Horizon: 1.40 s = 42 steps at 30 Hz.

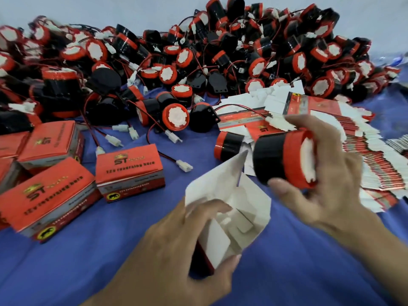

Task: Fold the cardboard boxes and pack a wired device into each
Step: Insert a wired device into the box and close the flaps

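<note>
My left hand (176,246) grips an opened cardboard box (229,208), white inside and red outside, its mouth and flaps turned up toward the right. My right hand (320,186) holds a black and red wired device (284,160) just above and to the right of the box mouth. The device lies on its side with its white face pointing right. Its white connector (276,123) sticks out by my fingertips.
A large heap of the same devices (198,58) fills the back of the blue cloth (287,272). Several closed red boxes (130,171) lie at the left. Flat unfolded boxes (371,160) are stacked at the right. One loose device (229,145) lies behind the held box.
</note>
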Motion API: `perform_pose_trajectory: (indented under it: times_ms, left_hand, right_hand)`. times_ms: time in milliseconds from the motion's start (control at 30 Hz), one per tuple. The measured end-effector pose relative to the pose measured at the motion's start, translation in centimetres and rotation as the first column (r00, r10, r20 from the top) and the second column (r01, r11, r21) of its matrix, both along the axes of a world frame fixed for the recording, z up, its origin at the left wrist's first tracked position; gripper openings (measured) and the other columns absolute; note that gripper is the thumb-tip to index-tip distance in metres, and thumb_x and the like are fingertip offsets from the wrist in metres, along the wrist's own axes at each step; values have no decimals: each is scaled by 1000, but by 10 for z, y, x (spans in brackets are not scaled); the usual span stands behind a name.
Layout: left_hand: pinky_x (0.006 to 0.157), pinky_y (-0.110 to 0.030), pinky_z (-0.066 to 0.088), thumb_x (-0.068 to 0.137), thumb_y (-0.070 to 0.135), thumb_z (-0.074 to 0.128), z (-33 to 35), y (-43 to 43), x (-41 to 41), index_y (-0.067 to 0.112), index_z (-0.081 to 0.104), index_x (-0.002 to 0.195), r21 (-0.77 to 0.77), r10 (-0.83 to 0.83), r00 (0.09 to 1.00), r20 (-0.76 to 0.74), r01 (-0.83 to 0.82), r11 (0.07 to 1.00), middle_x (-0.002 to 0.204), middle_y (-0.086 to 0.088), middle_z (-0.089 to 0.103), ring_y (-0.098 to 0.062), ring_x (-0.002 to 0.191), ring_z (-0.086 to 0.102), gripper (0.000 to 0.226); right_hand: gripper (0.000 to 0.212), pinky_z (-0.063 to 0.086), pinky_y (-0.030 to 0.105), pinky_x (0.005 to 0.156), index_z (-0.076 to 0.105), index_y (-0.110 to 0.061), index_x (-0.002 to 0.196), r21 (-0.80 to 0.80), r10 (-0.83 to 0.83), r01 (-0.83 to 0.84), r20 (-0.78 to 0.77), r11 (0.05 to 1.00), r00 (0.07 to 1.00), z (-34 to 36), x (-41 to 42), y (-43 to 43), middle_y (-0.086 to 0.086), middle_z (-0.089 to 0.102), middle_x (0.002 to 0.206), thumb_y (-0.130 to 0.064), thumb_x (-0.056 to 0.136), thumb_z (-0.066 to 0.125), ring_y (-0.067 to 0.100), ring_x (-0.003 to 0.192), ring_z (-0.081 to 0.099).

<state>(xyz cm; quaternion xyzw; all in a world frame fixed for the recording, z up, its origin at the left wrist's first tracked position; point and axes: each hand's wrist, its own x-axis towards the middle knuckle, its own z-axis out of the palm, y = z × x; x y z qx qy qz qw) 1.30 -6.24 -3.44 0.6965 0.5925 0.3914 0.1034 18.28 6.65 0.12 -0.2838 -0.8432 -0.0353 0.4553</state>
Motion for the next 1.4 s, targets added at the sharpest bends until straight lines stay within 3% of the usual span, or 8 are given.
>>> perform_pose_trajectory:
  times_ms: [167, 233, 400, 500, 633, 1000, 1167, 1400]
  left_hand:
    - [67, -16, 50, 60, 57, 55, -2, 4, -22, 63, 29, 125, -53, 19, 1000, -4, -19, 998, 113, 36, 47, 10, 90, 54, 70]
    - [68, -30, 54, 61, 59, 53, -1, 5, -30, 60, 27, 126, -29, 45, 998, -38, -46, 998, 120, 33, 44, 1, 97, 52, 69]
    - [55, -15, 43, 73, 55, 52, 4, 10, -44, 32, 34, 137, -16, 49, 979, -197, -53, 998, 107, 21, 52, -4, 91, 49, 70]
    - [54, -13, 48, 72, 57, 58, -1, 9, -46, 47, 32, 125, -22, -23, 986, -163, 19, 1000, 107, 20, 49, 4, 101, 49, 60]
    - [90, -51, 50, 64, 51, 69, -8, 12, -48, 41, 36, 131, -131, -155, 975, 159, 176, 976, 126, 5, 55, -14, 117, 55, 76]
    - [53, -13, 42, 58, 49, 75, -4, 14, -49, 39, 29, 86, -54, -111, 950, 293, 132, 990, 92, 21, 54, -1, 72, 52, 55]
    - [52, -32, 47, 56, 51, 75, -3, 14, -48, 37, 31, 86, -48, -70, 946, 316, 90, 995, 86, 13, 54, -10, 68, 54, 55]
    - [51, -13, 39, 63, 44, 71, -2, 14, -47, 39, 30, 85, -48, -110, 952, 284, 128, 991, 75, 9, 55, -3, 58, 49, 47]
  right_hand:
    - [65, 43, 25, 97, 55, -17, 114, -142, -27, 17, -71, 990, 997, 27, 32, 15, -13, 54, 95, -73, 87, 38, -6, 91, 53]
    - [71, 39, 41, 102, 46, -14, 125, -157, -49, 46, -20, 987, 999, 31, 28, 14, -20, 45, 100, -73, 86, 38, 10, 106, 52]
    - [67, 33, -5, 72, 33, -19, 127, -367, 267, -224, 68, 903, 961, 18, 1, -4, -38, 39, 112, -72, 86, 36, -24, 94, 46]
    - [64, 38, 7, 84, 38, -19, 128, -349, 486, -446, 32, 824, 873, 18, -9, -15, -20, 49, 117, -68, 88, 41, -6, 99, 52]
    - [71, 50, 31, 80, 44, -13, 136, -375, 581, -473, 262, 797, 771, 29, -34, -32, 6, 53, 116, -55, 82, 61, 19, 98, 55]
    - [71, 38, 26, 42, 56, -14, 131, -168, 277, -221, 524, 961, 805, 29, -31, -28, -4, 65, 94, -65, 83, 47, 16, 55, 51]
    - [71, 49, 30, 57, 66, -8, 122, -51, 191, -189, 463, 981, 865, 4, -41, -38, 1, 73, 104, -65, 83, 47, 20, 73, 69]
    - [57, 46, 32, 68, 56, -22, 134, -85, 114, -76, 672, 993, 732, 6, -38, -45, 0, 57, 103, -51, 97, 25, 18, 90, 58]
